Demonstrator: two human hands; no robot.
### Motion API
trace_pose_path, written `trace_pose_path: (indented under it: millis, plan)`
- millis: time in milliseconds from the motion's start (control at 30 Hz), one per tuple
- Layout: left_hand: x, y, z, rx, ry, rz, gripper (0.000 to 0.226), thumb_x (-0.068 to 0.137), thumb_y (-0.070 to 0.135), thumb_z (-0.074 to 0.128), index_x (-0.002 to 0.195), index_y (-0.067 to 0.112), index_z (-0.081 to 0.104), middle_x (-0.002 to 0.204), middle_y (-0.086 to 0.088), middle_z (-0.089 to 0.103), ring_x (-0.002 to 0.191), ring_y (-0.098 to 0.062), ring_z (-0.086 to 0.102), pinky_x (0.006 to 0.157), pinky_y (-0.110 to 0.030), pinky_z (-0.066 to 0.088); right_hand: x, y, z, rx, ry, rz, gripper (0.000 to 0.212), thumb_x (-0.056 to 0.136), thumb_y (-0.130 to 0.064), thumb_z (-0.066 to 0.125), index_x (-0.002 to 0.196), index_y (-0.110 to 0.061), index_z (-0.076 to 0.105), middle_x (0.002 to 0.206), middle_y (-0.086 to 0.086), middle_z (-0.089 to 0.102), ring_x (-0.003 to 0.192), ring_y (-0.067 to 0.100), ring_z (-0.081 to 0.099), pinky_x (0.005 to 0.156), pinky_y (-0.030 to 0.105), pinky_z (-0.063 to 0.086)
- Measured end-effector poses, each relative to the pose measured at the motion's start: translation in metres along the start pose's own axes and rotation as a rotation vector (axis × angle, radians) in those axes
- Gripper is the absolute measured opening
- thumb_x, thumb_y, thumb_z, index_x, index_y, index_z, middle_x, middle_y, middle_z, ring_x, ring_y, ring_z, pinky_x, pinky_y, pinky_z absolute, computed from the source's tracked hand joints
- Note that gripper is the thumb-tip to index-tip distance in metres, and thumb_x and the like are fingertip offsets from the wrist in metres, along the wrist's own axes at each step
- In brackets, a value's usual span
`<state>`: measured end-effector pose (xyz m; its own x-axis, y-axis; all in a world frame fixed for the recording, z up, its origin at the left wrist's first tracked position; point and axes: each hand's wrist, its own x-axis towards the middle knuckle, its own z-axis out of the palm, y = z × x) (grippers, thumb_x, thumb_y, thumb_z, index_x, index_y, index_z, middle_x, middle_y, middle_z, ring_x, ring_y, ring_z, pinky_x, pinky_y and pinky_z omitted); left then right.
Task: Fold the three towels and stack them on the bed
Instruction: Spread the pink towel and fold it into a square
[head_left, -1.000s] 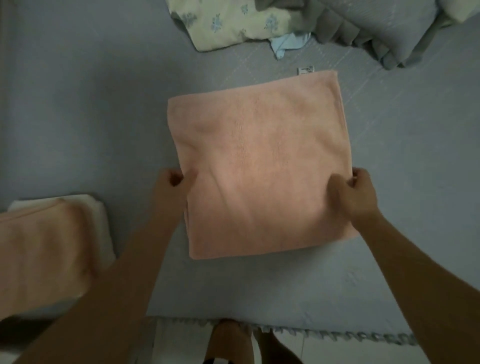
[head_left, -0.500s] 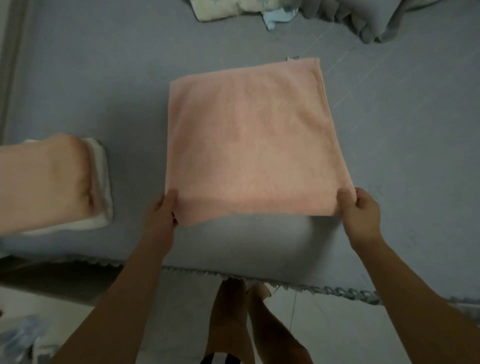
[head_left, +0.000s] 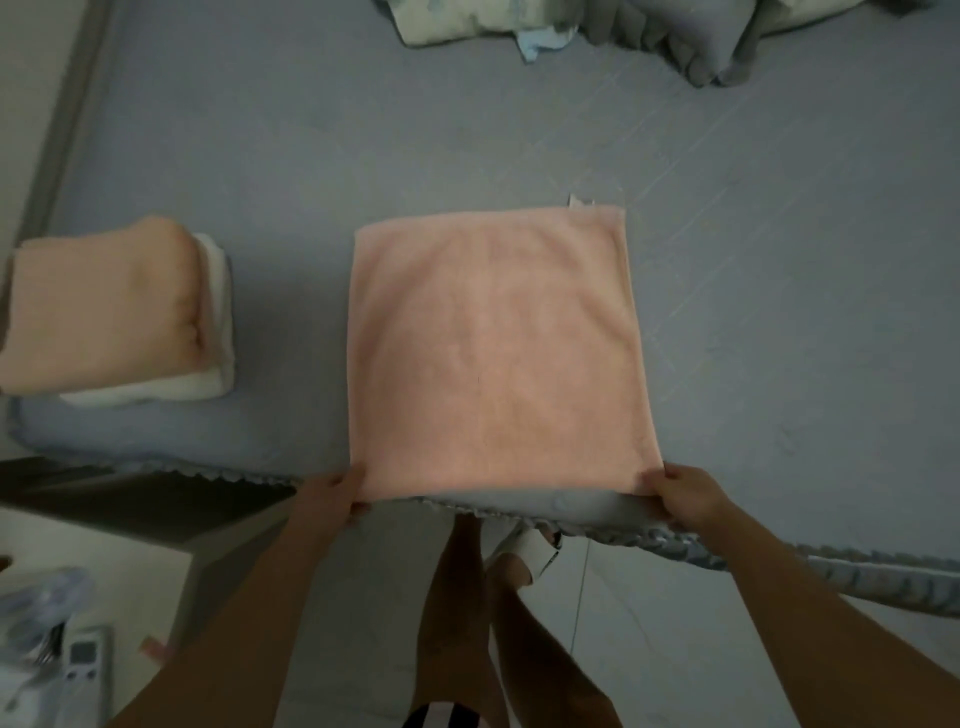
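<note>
A pink towel (head_left: 493, 353) is spread flat on the bed (head_left: 779, 260), folded to a near-square panel whose near edge lies right at the bed's near edge. Its two near corners are pinched: the left hand (head_left: 332, 493) is closed on the near-left corner, the right hand (head_left: 685, 493) on the near-right corner, fingers curled under the cloth and thumbs on top. The towel therefore lies straight ahead of both hands, running away toward the far edge of the bed, and a small tag (head_left: 579, 200) shows at its far-right corner. Neither hand is nearer; the grip is even across the width.

Near the left edge of the bed a stack (head_left: 114, 312) is seen: a folded pink towel resting on a folded white one (head_left: 208, 384), well apart from the open towel.

Two towels are judged already done, this one being the third. A further fold is probably called for, either with the near edge carried over to the far edge or one side laid across the other. After that the bundle would have to be moved leftward onto the stack, which the left hand is closer to.
</note>
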<state>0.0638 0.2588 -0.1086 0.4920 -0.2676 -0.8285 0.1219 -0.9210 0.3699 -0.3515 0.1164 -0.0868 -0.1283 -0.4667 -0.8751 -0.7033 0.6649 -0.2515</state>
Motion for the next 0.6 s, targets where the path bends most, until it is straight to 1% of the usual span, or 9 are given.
trace_pose_path:
  millis: [67,133,200,267,333,433,500,600]
  plan:
    - [-0.018,-0.005,-0.008,-0.168,-0.087,-0.071,0.021,0.092,0.028,0.066,0.09,0.006,0.066,0.062,-0.006,0.071,0.051,-0.014,0.067,0.05,-0.028,0.055,-0.027,0.007,-0.001,0.118,-0.047,0.04,0.022,0.095,-0.023,0.056,0.101,-0.005,0.068,0.08,0.018,0.07,0.06,0.025,0.064,0.054,0.028,0.049]
    - [-0.04,0.002,-0.019,-0.285,-0.128,-0.078,0.013,0.091,0.018,0.068,0.091,0.006,0.062,0.063,-0.007,0.068,0.05,-0.014,0.064,0.048,-0.026,0.054,-0.058,0.003,-0.01,0.258,-0.052,0.056,0.023,0.096,-0.025,0.055,0.102,-0.005,0.066,0.08,0.015,0.07,0.06,0.023,0.068,0.051,0.027,0.051]
    - [-0.063,0.019,-0.034,-0.342,-0.111,-0.06,0.009,0.091,0.012,0.066,0.093,0.008,0.058,0.072,-0.01,0.059,0.051,-0.017,0.058,0.046,-0.027,0.052,-0.085,-0.008,-0.023,0.391,-0.014,0.039,0.026,0.096,-0.026,0.056,0.099,-0.002,0.066,0.078,0.017,0.069,0.067,0.029,0.068,0.059,0.034,0.056]
    - [-0.082,0.042,-0.05,-0.345,-0.112,-0.022,0.008,0.094,0.009,0.06,0.1,0.01,0.055,0.075,-0.011,0.052,0.049,-0.018,0.051,0.041,-0.024,0.046,-0.104,-0.026,-0.04,0.526,0.012,0.009,0.03,0.094,-0.026,0.057,0.092,0.002,0.067,0.069,0.015,0.067,0.066,0.032,0.065,0.069,0.041,0.057]
    - [-0.091,0.069,-0.064,-0.354,-0.174,0.027,0.012,0.097,0.008,0.054,0.107,0.012,0.058,0.072,-0.01,0.05,0.043,-0.016,0.046,0.038,-0.021,0.041,-0.112,-0.05,-0.056,0.635,0.002,-0.002,0.029,0.094,-0.025,0.057,0.087,0.002,0.066,0.062,0.011,0.061,0.058,0.028,0.059,0.067,0.04,0.054]
    - [-0.082,0.114,-0.071,-0.398,-0.265,0.022,0.021,0.099,0.006,0.047,0.099,0.01,0.067,0.062,-0.005,0.045,0.038,-0.01,0.043,0.038,-0.017,0.037,-0.101,-0.097,-0.072,0.712,0.0,0.026,0.026,0.093,-0.025,0.057,0.08,-0.003,0.063,0.057,0.008,0.056,0.051,0.024,0.053,0.063,0.036,0.052]
    - [-0.061,0.148,-0.068,-0.427,-0.281,0.005,0.023,0.098,0.006,0.045,0.093,0.007,0.067,0.056,-0.004,0.045,0.041,-0.01,0.044,0.04,-0.016,0.042,-0.081,-0.133,-0.075,0.743,-0.016,0.053,0.028,0.093,-0.028,0.055,0.073,-0.009,0.058,0.052,0.003,0.056,0.052,0.022,0.052,0.063,0.033,0.051]
    - [-0.019,0.198,-0.055,-0.46,-0.304,0.008,0.02,0.098,0.008,0.047,0.09,0.009,0.066,0.05,0.002,0.055,0.045,-0.008,0.055,0.047,-0.018,0.051,-0.041,-0.185,-0.077,0.756,-0.001,0.066,0.03,0.092,-0.032,0.053,0.066,-0.016,0.053,0.049,-0.002,0.058,0.054,0.019,0.054,0.065,0.031,0.049]
